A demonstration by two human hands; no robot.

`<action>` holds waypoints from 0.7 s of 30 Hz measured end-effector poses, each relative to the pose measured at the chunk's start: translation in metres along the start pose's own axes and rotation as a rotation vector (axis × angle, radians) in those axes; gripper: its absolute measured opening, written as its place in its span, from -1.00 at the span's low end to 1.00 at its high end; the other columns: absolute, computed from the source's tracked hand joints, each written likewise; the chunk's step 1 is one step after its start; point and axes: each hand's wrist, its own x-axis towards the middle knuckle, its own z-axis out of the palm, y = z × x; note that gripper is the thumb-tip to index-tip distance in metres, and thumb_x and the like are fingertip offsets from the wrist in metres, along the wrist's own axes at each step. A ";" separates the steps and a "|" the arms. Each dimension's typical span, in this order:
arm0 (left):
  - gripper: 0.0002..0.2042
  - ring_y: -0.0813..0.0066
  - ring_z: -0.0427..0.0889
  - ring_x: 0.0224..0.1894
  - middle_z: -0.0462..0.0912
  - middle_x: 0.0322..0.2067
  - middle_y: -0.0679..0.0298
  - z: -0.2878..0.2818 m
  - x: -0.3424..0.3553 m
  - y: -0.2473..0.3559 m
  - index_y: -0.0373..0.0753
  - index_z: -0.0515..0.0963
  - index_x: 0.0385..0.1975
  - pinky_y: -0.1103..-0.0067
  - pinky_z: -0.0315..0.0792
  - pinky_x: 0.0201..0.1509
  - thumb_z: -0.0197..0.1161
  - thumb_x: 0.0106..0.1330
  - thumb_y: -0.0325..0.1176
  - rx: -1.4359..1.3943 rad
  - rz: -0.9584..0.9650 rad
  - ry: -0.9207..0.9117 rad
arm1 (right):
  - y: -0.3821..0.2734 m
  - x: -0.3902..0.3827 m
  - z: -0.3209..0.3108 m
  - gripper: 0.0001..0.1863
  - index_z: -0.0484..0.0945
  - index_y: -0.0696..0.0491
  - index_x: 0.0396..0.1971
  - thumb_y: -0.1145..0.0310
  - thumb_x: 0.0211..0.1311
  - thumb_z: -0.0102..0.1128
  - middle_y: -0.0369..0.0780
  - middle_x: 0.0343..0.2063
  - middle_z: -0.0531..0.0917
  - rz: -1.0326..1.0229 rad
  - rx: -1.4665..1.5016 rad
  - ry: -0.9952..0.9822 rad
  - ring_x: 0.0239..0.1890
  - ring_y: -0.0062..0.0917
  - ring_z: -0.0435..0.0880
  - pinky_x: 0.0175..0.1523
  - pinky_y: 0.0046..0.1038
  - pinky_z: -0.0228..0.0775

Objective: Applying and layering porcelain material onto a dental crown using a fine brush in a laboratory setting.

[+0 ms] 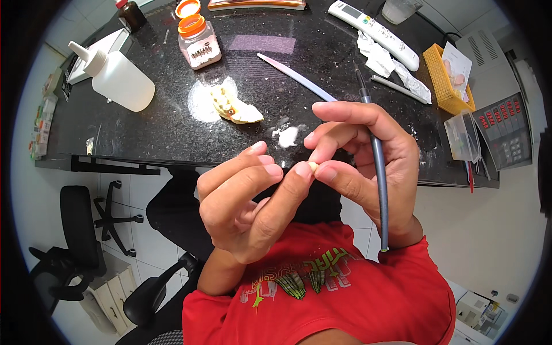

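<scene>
My left hand [247,207] and my right hand [374,167] meet near the desk's front edge, their fingertips pinching a small pale yellow piece [313,168]. A long dark pen-like tool [381,195] also runs through the curled fingers of my right hand, its tip pointing up toward the desk. Beyond my hands, a pale yellow sculpted piece [241,112] with a red-brown spot rests partly over a round patch of white powder [198,100]. A smaller heap of white powder [287,137] sits nearer, just above my fingers.
On the dark speckled desk [155,132] are a white squeeze bottle [123,83], an orange-rimmed jar [201,49], a pale stick [287,72], crumpled tissue [411,83] and a remote [385,40]. At right stand a yellow basket [440,83] and a keypad device [503,132]. An office chair [80,224] is left.
</scene>
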 end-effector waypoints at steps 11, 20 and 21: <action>-0.76 0.37 0.62 -0.20 0.57 -0.25 0.08 -0.012 0.003 -0.004 -0.36 0.56 -0.33 0.59 0.55 -0.15 0.35 -0.02 -0.71 -0.429 -0.508 0.009 | -0.005 -0.003 -0.003 -0.17 0.36 0.30 0.05 -0.29 0.27 -0.16 -0.18 -0.42 0.60 -0.046 -0.302 0.236 -0.29 -0.54 0.61 -0.11 -0.51 0.44; -0.80 0.38 0.67 -0.21 0.66 -0.31 0.07 -0.050 0.025 -0.034 -0.42 0.62 -0.35 0.60 0.59 -0.10 0.33 -0.01 -0.73 -0.628 -0.896 -0.311 | -0.003 -0.001 -0.016 -0.78 0.63 0.19 -0.26 0.34 0.23 0.19 -0.23 -0.52 0.62 -0.227 -0.601 -0.043 -0.52 -0.66 0.50 -0.44 -0.64 0.31; -0.80 0.37 0.68 -0.22 0.67 -0.31 0.06 -0.050 0.025 -0.036 -0.43 0.62 -0.35 0.59 0.60 -0.11 0.34 -0.01 -0.72 -0.647 -0.919 -0.344 | -0.001 -0.002 -0.016 -0.78 0.63 0.20 -0.29 0.59 -0.01 0.31 -0.18 -0.50 0.64 -0.211 -0.550 -0.013 -0.52 -0.63 0.52 -0.44 -0.66 0.31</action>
